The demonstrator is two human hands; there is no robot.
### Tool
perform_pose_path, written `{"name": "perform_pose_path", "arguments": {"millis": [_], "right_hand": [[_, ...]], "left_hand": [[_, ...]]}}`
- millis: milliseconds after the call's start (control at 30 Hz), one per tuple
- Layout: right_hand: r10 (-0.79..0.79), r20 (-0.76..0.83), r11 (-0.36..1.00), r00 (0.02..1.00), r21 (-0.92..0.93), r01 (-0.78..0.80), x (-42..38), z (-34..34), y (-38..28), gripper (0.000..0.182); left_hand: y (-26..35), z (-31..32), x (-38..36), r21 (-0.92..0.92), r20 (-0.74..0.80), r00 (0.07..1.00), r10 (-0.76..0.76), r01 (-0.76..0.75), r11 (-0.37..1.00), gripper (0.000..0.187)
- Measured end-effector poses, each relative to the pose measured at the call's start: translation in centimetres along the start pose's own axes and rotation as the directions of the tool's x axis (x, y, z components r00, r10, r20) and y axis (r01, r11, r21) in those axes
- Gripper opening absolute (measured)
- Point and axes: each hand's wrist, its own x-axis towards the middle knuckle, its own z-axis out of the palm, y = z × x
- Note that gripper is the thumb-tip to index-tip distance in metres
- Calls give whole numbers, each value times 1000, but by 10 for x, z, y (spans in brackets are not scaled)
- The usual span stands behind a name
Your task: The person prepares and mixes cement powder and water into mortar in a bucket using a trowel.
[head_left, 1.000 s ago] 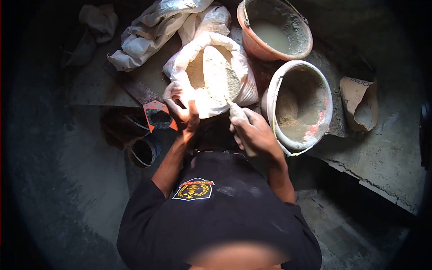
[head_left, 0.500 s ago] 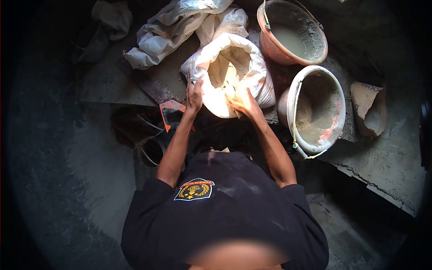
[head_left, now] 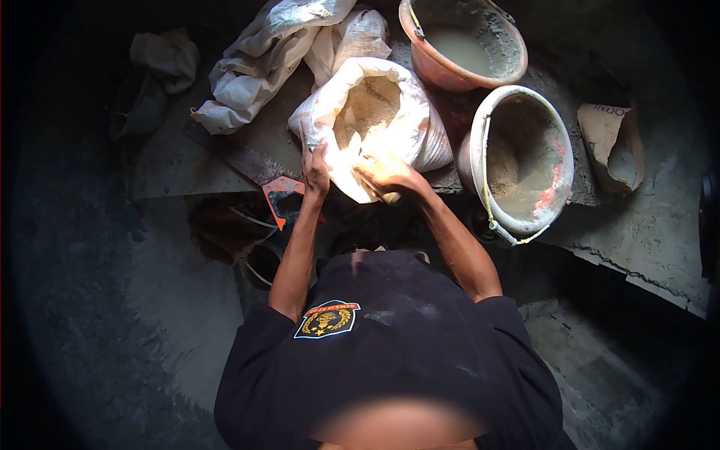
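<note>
An open white woven sack (head_left: 431, 139) holds a pale, sandy powder (head_left: 367, 105). My left hand (head_left: 316, 169) is closed on the near left side of the sack. Over its near rim, my right hand (head_left: 385, 171) is wrapped round a trowel, whose handle end (head_left: 391, 198) pokes out below the palm. The blade points into the mouth of the sack, but strong sunlight washes out most of its outline.
Right of the sack are a bucket of grey murky liquid (head_left: 517, 64) and a tilted bucket with residue inside (head_left: 564, 180). A torn cardboard piece (head_left: 600, 142), crumpled sacks (head_left: 247, 82) and an orange-handled saw (head_left: 274, 199) lie around on the concrete ledge.
My right hand and the trowel have shifted left and tilted toward the sack's near rim. The blade shows less above the powder. My left hand keeps its hold, while the whole view has shifted slightly.
</note>
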Motion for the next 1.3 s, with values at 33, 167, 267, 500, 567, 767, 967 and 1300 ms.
{"name": "perform_pose_path", "arguments": {"millis": [33,167,267,500,567,767,967,1300], "right_hand": [[321,242,886,916,264,-380,6,-5,-3,27],[380,72,796,922,482,-365,-6,14,5,29],[538,442,275,718,713,-645,-8,-30,-21,25],[643,512,29,570,727,-686,-22,-63,-32,21],[681,515,-48,521,741,-670,-22,-71,-38,21],[713,464,-26,526,767,-641,-25,-89,-51,23],[704,479,-17,524,750,-662,-30,-109,-74,24],[692,424,-26,584,823,-567,-41,-158,-87,23]], "left_hand": [[-8,-1,3,0,6,1000,0,0,1000,46],[21,2,-4,-21,24,999,41,-41,999,48],[35,8,-9,-30,30,998,51,-50,998,53],[43,13,-12,224,-37,975,217,-204,953,69],[41,13,-10,250,-46,977,207,-190,949,69],[45,12,-15,237,-76,977,198,-175,956,70],[47,7,-20,235,-108,972,207,-178,956,68],[97,40,-70,341,-109,773,626,-562,753,49]]}}
